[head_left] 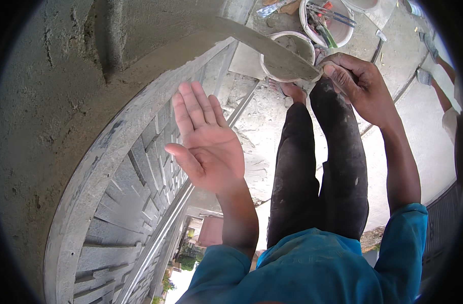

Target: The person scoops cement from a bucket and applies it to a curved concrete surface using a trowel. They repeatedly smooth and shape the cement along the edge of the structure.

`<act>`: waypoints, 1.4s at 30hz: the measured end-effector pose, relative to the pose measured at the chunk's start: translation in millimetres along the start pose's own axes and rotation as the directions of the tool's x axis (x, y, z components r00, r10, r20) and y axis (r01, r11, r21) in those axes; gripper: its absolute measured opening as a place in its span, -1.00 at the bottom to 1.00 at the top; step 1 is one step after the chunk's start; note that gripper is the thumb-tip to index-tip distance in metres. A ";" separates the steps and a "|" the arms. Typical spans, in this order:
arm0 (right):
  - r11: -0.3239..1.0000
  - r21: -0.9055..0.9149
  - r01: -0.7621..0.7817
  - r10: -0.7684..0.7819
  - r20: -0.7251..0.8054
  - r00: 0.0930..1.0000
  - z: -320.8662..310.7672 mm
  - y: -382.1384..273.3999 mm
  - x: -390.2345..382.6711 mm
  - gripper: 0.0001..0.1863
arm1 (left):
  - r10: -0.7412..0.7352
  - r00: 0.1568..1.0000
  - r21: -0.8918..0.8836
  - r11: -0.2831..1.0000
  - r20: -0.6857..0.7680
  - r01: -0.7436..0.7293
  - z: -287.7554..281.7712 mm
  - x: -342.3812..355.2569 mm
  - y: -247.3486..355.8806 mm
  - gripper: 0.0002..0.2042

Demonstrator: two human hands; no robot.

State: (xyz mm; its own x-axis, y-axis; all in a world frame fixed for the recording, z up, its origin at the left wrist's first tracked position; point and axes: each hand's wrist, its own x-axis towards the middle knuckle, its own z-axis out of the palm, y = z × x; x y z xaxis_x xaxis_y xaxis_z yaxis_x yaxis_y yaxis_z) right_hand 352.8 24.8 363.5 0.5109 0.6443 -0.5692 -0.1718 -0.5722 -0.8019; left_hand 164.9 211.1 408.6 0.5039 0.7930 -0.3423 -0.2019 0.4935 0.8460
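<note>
My right hand point(358, 83) is closed on the near end of a long, flat plastering trowel point(277, 48), its blade coated in grey mortar. The blade slants up and left, and its far end lies against or very near the lower edge of the grey plastered wall point(155, 30). The handle is mostly hidden in my fingers. My left hand point(206, 139) is raised with its palm showing and fingers stretched out, holding nothing. It is in front of a panel of stepped grey stone strips point(135, 187), and I cannot tell whether it touches it.
Below the trowel stands a mortar-smeared bucket point(287, 38); beside it, another bucket point(347, 39) holds several tools. A hammer point(380, 35) lies on the dusty floor point(262, 147). At the right edge, another person's legs point(441, 96) show. A pale concrete border point(110, 137) frames the stone panel.
</note>
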 end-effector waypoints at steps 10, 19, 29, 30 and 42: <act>0.643 -0.724 -0.251 0.442 0.084 0.893 38.5 258.2 34.2 -0.66 | -0.459 0.809 0.731 0.396 -0.366 0.555 -183.1 47.4 -296.1 -0.16; 0.573 -0.805 -0.152 0.367 0.087 0.926 100.5 359.3 145.3 -0.73 | -0.313 0.906 0.827 0.396 -0.287 0.398 -225.6 72.3 -388.2 -0.69; 0.889 -0.415 -0.195 0.390 0.459 0.798 125.2 368.0 124.3 -0.64 | -0.296 0.915 0.766 0.507 -0.275 0.394 -231.6 58.8 -383.6 -0.72; 0.874 -0.271 -0.403 0.486 0.468 0.738 116.5 372.1 117.0 -0.60 | -0.369 0.881 0.725 0.514 -0.296 0.459 -227.8 61.5 -380.7 -0.69; 0.806 0.487 -0.335 0.023 0.541 0.841 40.5 188.5 2.2 -0.54 | -0.416 0.859 0.472 0.718 -0.299 0.512 -151.8 -1.6 -200.9 -0.55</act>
State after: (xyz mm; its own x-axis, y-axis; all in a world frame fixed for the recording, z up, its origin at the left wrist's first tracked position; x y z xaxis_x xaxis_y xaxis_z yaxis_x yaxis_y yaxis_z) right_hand 287.4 -61.1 203.7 -0.0296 0.8028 -0.5955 -0.7200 -0.4304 -0.5444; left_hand 77.1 164.9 177.2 0.2653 0.5823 -0.7684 0.5095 0.5920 0.6245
